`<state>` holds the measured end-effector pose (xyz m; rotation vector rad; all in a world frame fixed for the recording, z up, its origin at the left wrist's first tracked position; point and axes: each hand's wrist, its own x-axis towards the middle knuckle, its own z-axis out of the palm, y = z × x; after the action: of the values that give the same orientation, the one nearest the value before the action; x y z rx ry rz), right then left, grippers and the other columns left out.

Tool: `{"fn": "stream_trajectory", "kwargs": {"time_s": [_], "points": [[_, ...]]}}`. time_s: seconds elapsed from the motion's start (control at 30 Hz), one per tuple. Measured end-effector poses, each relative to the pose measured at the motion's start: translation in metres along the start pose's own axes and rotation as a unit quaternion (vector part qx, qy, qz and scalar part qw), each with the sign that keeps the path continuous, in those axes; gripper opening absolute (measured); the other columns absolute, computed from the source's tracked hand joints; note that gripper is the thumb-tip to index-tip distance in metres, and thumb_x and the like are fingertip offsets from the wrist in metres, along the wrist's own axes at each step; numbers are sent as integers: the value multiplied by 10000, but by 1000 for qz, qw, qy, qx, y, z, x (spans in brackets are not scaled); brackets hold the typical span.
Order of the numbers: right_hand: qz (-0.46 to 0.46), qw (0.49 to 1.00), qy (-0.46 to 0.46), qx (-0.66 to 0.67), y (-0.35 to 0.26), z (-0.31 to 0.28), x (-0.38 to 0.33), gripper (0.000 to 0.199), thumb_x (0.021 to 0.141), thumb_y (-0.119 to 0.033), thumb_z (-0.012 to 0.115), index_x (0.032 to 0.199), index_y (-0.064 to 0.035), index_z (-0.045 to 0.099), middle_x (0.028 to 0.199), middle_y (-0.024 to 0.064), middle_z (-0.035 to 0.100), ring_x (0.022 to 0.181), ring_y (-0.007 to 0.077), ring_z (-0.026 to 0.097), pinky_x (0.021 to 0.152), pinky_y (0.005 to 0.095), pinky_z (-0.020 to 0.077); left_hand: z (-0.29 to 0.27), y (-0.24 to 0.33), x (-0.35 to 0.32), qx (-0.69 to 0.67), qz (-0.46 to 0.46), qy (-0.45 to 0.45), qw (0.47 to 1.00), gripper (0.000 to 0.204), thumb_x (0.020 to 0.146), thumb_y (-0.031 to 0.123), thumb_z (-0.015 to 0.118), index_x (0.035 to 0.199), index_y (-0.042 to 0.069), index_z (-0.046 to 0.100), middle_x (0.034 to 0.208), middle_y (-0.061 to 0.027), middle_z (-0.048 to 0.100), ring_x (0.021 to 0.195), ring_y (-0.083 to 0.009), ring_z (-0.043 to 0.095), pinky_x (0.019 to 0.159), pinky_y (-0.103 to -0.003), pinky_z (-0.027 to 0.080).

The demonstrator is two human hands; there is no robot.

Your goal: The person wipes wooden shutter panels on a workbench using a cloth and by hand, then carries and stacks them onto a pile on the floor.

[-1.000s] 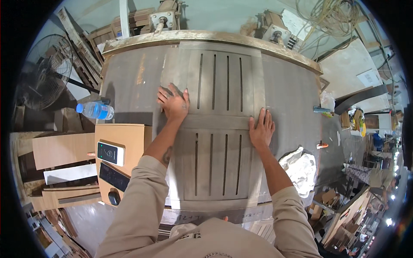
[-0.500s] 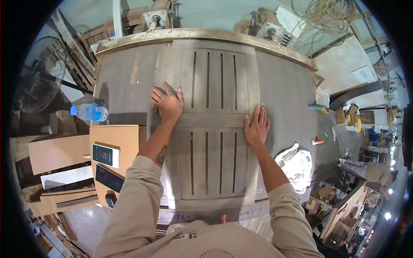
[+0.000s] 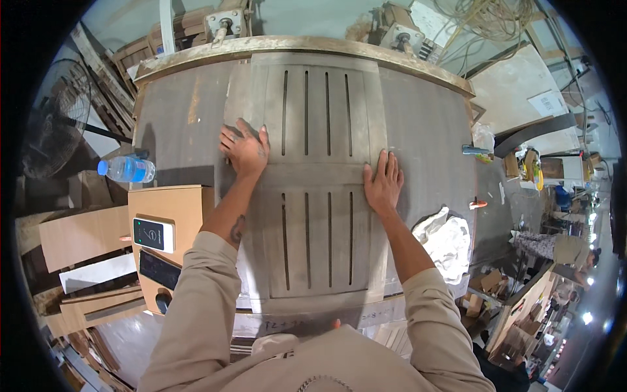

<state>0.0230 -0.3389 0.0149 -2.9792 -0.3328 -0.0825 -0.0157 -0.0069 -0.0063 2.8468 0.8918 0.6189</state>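
Panel (image 3: pixel 317 189) of slatted wood flat on workbench (image 3: pixel 176 124) under both hands, left hand (image 3: pixel 245 147) and right hand (image 3: pixel 383 183) spread open on its 2 side rails; likely stiff, heavy, best gripped by those rails.

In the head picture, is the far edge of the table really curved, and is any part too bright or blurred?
Head view: the far table edge bows only from the fisheye lens; the corners are black; the white cloth looks nearly washed out; the slatted panel and both hands, left hand and right hand, are sharp and evenly lit.
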Motion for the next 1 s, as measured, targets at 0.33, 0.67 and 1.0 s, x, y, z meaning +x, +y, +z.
{"fn": "stream_trajectory", "kwargs": {"time_s": [0.33,0.67,1.0], "points": [[9,1000,1,18,2,2,-7,671,955,-490,376,1462,-66,257,1483,207,287,1396,330,237,1126,521,176,5,-2,-7,22,42,23,999,669,890,440,506,1312,-67,393,1238,-430,350,1127,-509,362,913,-584,308],[-7,998,51,44,4,19,3,685,933,-531,379,1436,-70,322,1466,206,325,1376,320,284,1110,530,190,-12,-39,-35,-92,43,-34,994,658,939,454,444,1332,-73,394,1344,-373,370,1242,-513,353,1015,-574,293],[-32,962,53,266,85,41,-22,508,973,-323,382,1421,-84,376,1464,167,363,1367,323,310,1121,469,225,-185,-45,-340,-328,-101,-195,919,552,1019,341,363,1365,-89,345,1365,-311,403,1284,-406,398,1058,-396,314]]}}
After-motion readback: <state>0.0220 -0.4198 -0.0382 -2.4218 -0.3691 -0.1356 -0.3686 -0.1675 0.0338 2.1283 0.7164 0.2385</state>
